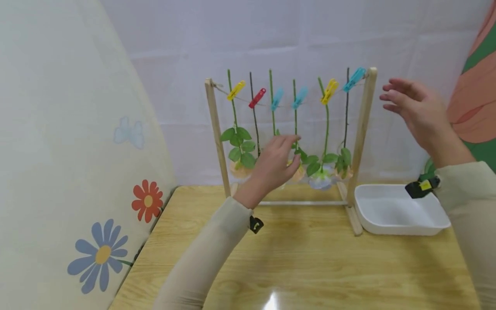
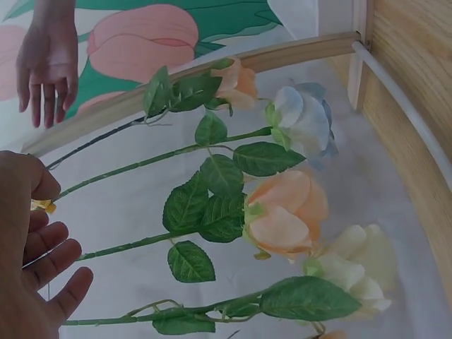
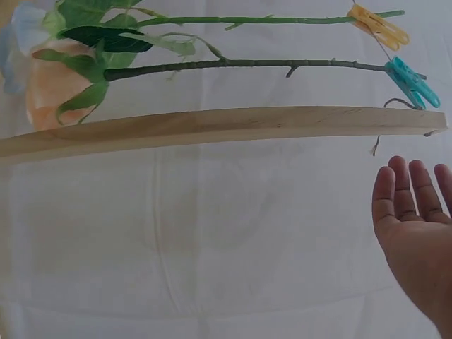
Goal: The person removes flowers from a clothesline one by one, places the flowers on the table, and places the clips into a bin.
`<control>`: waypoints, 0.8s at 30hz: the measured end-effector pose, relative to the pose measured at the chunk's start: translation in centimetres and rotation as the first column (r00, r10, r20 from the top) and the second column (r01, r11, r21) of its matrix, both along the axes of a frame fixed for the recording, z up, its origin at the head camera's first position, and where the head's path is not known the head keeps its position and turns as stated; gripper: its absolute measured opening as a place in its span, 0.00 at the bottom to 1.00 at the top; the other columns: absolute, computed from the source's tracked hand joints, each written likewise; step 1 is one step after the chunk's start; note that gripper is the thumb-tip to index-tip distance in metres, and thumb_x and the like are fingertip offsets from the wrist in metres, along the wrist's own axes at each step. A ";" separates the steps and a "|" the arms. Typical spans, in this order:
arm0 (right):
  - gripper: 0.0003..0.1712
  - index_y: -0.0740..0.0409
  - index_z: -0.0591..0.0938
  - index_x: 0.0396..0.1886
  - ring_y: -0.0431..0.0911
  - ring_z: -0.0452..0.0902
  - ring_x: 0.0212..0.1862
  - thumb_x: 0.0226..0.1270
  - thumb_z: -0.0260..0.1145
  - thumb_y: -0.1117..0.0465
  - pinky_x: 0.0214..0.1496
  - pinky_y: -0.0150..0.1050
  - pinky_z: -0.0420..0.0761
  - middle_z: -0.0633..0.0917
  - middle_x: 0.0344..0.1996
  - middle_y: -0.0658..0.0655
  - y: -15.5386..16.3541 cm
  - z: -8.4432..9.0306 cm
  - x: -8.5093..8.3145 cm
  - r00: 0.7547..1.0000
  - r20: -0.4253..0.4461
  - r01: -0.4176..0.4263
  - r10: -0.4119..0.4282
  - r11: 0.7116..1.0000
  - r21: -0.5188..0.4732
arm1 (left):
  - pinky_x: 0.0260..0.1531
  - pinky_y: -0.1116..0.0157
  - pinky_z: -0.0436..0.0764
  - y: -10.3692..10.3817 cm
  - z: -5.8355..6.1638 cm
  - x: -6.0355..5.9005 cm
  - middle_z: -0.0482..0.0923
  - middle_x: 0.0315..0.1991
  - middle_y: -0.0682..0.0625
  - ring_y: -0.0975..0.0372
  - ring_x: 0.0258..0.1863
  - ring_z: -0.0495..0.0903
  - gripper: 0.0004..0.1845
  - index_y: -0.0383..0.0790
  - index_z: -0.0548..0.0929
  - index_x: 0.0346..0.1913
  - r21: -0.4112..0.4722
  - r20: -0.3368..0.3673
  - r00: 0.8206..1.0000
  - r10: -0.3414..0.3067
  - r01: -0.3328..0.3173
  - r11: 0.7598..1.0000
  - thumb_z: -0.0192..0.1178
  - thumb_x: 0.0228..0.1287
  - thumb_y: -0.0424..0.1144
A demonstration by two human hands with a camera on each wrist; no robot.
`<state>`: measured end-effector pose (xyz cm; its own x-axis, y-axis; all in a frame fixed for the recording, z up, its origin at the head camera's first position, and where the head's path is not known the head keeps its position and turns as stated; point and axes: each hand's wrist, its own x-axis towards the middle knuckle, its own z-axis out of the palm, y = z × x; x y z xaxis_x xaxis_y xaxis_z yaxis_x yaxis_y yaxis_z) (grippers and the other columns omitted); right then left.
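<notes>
Six flower stems [image 1: 295, 113] are hung by six clothespins [image 1: 257, 97], three blue, two yellow, one red; one white tray [image 1: 399, 211] is seen.

A craft corner — flower-decal wall [image 1: 102, 254], wooden table [image 1: 310, 258], draped backdrop.

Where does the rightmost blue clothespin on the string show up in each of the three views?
Head: the blue clothespin sits top right of the rack, beside the right wooden post.
Left wrist: not in view.
Right wrist: upper right, on a dark stem's end, just above the post.
Shared landmark: that wooden post, also crossing the left wrist view.
</notes>
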<state>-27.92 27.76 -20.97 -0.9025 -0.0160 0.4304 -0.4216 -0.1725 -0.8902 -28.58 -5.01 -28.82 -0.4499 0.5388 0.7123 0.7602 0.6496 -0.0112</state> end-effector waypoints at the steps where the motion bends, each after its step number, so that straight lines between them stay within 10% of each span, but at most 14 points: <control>1: 0.29 0.59 0.69 0.63 0.46 0.71 0.54 0.62 0.64 0.64 0.53 0.29 0.75 0.74 0.53 0.54 -0.1 0.2 -0.2 1.000 0.002 -0.010 0.010 1.000 -0.015 | 0.55 0.64 0.73 0.3 0.1 -0.1 0.75 0.52 0.46 0.57 0.53 0.73 0.22 0.37 0.71 0.60 0.001 0.012 1.000 -0.012 0.012 1.000 0.55 0.64 0.41; 16: 0.24 0.63 0.75 0.54 0.48 0.73 0.50 0.56 0.68 0.70 0.48 0.35 0.78 0.76 0.49 0.57 -2.2 2.9 -2.3 0.998 -0.005 -0.066 0.067 0.964 -0.257 | 0.58 0.69 0.69 4.2 1.9 -0.6 0.70 0.60 0.50 0.62 0.58 0.70 0.25 0.41 0.66 0.65 0.028 0.277 0.959 -0.054 0.049 0.998 0.51 0.68 0.44; 24: 0.21 0.62 0.78 0.50 0.45 0.73 0.48 0.55 0.69 0.68 0.53 0.37 0.69 0.76 0.47 0.56 -3.4 3.7 -3.0 0.998 0.013 -0.058 0.062 0.978 -0.202 | 0.49 0.74 0.76 5.4 2.0 -0.9 0.67 0.62 0.50 0.63 0.54 0.73 0.27 0.43 0.64 0.66 0.276 0.539 0.807 -0.240 0.099 0.956 0.54 0.66 0.41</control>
